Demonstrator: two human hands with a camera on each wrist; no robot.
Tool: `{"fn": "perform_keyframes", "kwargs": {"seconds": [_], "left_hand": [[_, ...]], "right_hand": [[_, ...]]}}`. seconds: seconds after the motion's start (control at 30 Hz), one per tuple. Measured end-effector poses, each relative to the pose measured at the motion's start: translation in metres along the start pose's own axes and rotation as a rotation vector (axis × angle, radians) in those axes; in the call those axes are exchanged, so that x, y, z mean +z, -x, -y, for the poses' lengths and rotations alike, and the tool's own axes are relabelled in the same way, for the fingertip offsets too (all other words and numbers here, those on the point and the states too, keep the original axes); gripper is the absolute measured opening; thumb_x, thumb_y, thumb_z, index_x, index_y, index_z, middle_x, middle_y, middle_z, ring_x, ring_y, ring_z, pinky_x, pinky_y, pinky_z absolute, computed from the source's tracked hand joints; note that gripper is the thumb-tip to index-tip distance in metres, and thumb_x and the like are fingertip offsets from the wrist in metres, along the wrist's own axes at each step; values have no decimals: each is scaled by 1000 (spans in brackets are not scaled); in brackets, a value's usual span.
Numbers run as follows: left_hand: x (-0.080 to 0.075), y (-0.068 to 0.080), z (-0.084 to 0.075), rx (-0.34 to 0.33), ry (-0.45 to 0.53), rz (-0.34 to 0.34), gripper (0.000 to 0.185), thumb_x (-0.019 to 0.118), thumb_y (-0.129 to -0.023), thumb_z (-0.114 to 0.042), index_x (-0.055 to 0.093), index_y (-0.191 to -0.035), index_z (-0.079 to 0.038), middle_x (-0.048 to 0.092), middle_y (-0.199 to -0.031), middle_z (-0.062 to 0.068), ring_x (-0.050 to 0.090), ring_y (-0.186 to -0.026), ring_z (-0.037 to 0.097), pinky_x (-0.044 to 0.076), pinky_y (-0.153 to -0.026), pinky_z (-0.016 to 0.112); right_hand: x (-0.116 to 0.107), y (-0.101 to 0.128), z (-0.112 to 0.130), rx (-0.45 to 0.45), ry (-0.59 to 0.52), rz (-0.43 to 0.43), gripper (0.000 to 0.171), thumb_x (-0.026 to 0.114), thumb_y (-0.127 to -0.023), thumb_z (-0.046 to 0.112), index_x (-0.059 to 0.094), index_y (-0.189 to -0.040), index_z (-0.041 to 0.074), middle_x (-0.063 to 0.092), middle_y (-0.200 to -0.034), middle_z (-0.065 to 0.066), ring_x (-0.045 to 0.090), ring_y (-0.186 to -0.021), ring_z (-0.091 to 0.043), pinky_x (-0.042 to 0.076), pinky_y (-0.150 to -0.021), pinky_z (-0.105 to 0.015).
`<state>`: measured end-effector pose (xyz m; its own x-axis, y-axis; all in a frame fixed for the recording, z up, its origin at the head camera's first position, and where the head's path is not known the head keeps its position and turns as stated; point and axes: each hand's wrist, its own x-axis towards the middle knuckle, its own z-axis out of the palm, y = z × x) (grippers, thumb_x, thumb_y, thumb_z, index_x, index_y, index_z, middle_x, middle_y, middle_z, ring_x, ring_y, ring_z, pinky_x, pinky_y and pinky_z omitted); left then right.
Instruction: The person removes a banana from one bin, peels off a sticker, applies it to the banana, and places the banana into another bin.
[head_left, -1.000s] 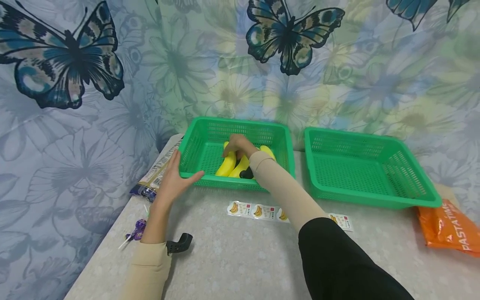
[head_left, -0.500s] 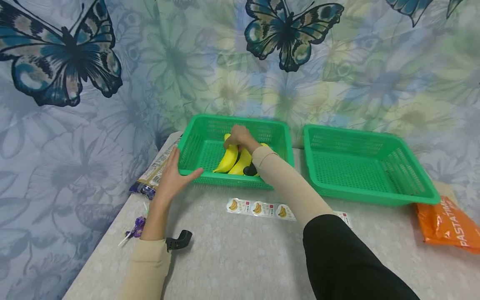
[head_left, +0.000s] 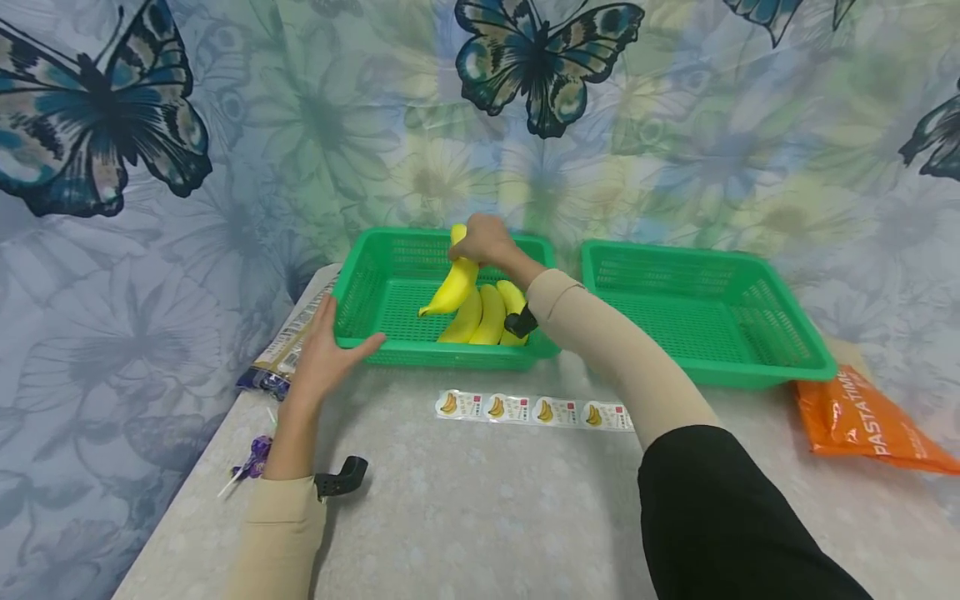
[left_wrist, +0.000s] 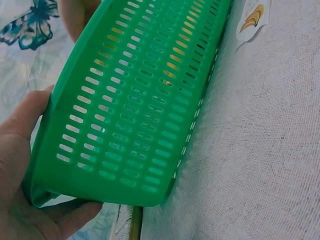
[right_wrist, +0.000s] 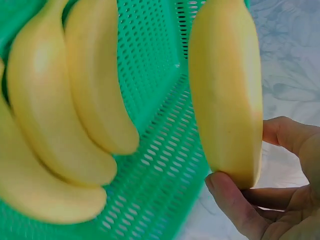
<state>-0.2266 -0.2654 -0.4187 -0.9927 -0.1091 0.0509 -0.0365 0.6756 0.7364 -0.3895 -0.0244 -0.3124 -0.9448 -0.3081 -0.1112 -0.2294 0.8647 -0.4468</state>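
My right hand (head_left: 486, 239) pinches a yellow banana (head_left: 455, 285) near its upper end and holds it tilted above the left green basket (head_left: 450, 357). In the right wrist view, the thumb and fingers (right_wrist: 230, 200) meet around that end of the held banana (right_wrist: 227, 95). Several other bananas (head_left: 491, 315) lie side by side inside the basket below. At the basket's front left corner rests my left hand (head_left: 327, 354), its fingers along the left side and the thumb stretched toward the front rim. The left wrist view shows it touching the basket's corner (left_wrist: 100, 185).
A second green basket (head_left: 750, 372) stands at the right. In front lies a strip of banana stickers (head_left: 521, 410). An orange pasta bag (head_left: 870, 421) is at far right. Left of the first basket are a packet (head_left: 288, 346) and purple-wrapped lollipops (head_left: 255, 457). Butterfly-print cloth (head_left: 420, 108) hangs behind.
My right hand has lifted one banana up from the others in the left basket. The left hand stays at the basket corner. The head view has shifted slightly to the right.
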Motion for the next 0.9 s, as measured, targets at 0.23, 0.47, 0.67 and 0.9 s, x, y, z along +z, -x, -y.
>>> {"fn": "perform_keyframes", "kwargs": {"seconds": [0.23,0.47,0.67,0.9], "left_hand": [[2,0,-3,13,2,14,112,65,-85,-58,-6,-156,-8,-10,-165,13,0,-150,44,14,-113,71],[-1,0,-4,-3,-2,9,111,62,-86,-60,-6,-157,-8,-11,-165,11,0,-150,45,15,-112,73],[-4,1,-4,-4,5,-7,110,62,-87,-59,-6,-157,-9,-12,-165,10,0,-149,46,14,-111,74],[5,2,-5,-3,20,-19,108,64,-86,-57,-4,-158,-12,-8,-165,10,6,-148,48,19,-107,76]], "right_hand": [[-33,51,-15,8,-16,-81,33,70,-81,31,49,-65,12,55,-62,-2,60,-53,-16,53,-52,-26],[-54,122,-25,-67,-26,-188,50,73,-80,38,39,-51,16,25,-49,6,25,-44,-10,25,-43,-22],[-47,184,-47,-86,-29,-191,42,71,-82,40,48,-57,15,32,-51,5,28,-46,-11,24,-46,-22],[-9,246,-91,-33,-69,-154,24,72,-80,39,69,-76,16,62,-62,3,46,-49,-12,34,-46,-24]]}}
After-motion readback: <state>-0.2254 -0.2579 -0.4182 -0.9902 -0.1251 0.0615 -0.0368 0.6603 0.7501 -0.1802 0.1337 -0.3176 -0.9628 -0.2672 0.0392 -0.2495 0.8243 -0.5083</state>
